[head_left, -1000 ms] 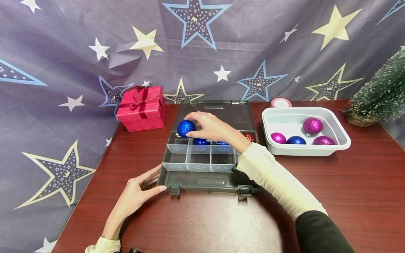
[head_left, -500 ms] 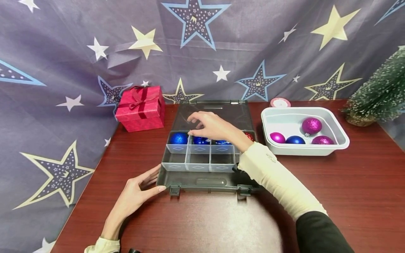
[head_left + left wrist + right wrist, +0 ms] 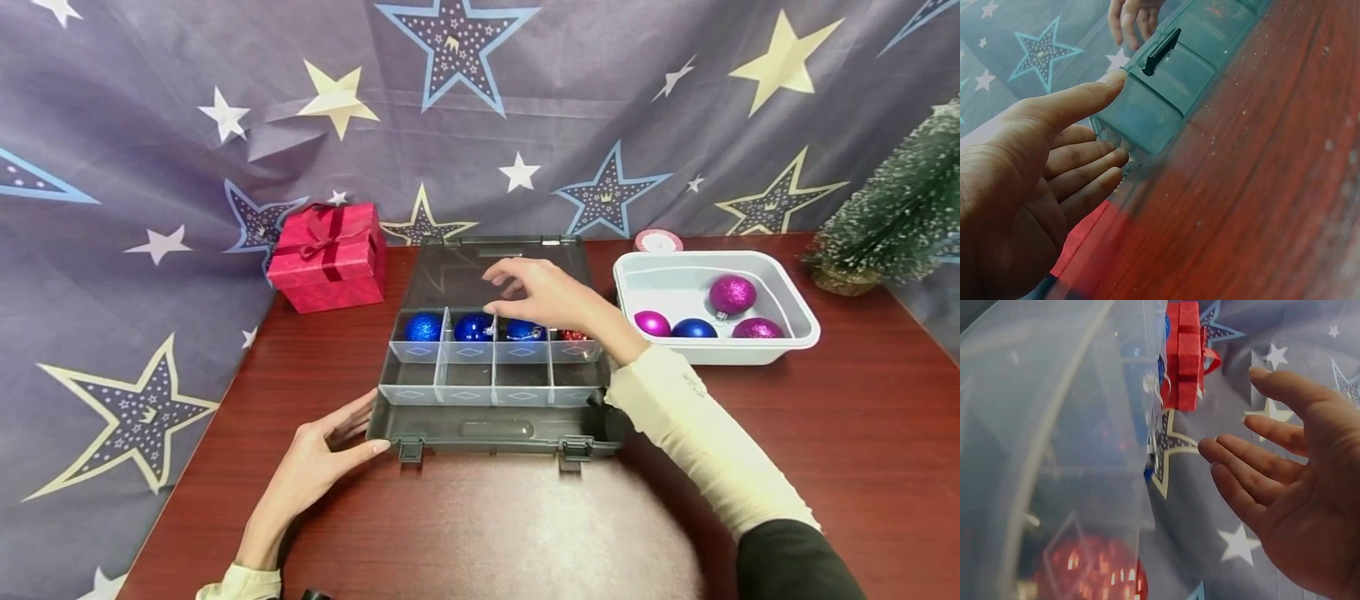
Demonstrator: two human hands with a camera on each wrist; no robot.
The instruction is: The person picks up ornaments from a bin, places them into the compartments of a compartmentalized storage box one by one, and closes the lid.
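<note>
A smoky clear divider box (image 3: pixel 465 429) lies with its lid back on the table. Its far row holds a glittery blue bauble (image 3: pixel 423 327), a shiny blue bauble (image 3: pixel 472 327), another blue bauble (image 3: pixel 525 331) and a red one (image 3: pixel 574 335), the red one also seen through the plastic in the right wrist view. Over the far row hovers my right hand (image 3: pixel 551 296), its fingers loosely bent and nothing in them. My left hand (image 3: pixel 318 458) rests against the box's near left corner, thumb on the rim and fingers along the side, straight in the left wrist view (image 3: pixel 1054 162).
To the right, a white tub (image 3: pixel 697 353) contains several pink and blue baubles. A red gift box (image 3: pixel 327 258) stands at the back left. A small frosted tree (image 3: pixel 892 208) is at the far right, and a round red-and-white item (image 3: pixel 658 241) lies behind the tub.
The glittery blue bauble went from my right hand into the far left compartment. My right hand then released it and moved right, empty. The left hand stayed at the corner.
</note>
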